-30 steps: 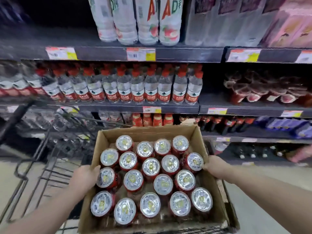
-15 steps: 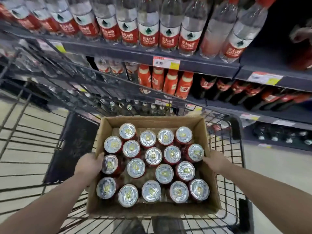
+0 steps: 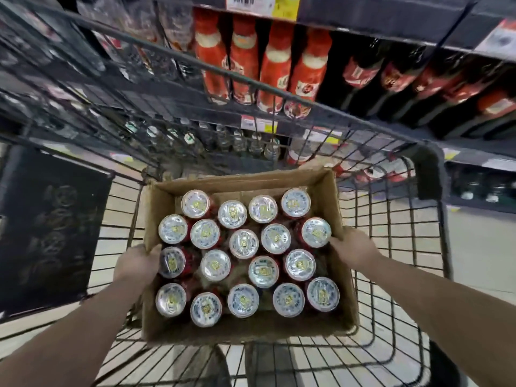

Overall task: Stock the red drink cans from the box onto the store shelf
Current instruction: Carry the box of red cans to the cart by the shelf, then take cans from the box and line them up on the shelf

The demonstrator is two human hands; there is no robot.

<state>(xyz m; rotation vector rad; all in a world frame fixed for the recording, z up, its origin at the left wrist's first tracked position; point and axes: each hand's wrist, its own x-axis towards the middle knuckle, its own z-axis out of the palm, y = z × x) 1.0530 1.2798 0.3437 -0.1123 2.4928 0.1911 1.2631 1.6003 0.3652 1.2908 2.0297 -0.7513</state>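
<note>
1. Our left hand [image 3: 136,265] is clamped on the left wall of the cardboard box [image 3: 243,329], the thumb hooked over its rim. Further left, a dark panel [image 3: 47,233] with faint printing stands upright against the outside of the cart.
2. We see the open-topped box inside the wire cart [image 3: 391,247], towards its left side. We cannot tell whether the box rests on the cart's bottom grid or hangs just above it.
3. Eighteen red cans [image 3: 243,243] stand upright in the box in four loose rows. Their silver tops with gold pull tabs face us, and there are gaps of cardboard between some of them.
4. Beyond the cart's far rail, small clear bottles [image 3: 223,138] line a low shelf level.
5. Above them we see four red bottles [image 3: 276,65] with pale bands standing side by side on the shelf [image 3: 363,23]. A white and yellow price tag [image 3: 262,4] is fixed to the edge overhead.
6. Our right hand [image 3: 353,248] grips the right wall of the box, just beside the outermost can of the second row. Its fingers are wrapped on the cardboard.
7. Dark bottles [image 3: 391,79] with red labels fill the shelf to the right of the red ones.
8. Pale floor [image 3: 480,247] shows through the cart's wire on the far right.
</note>
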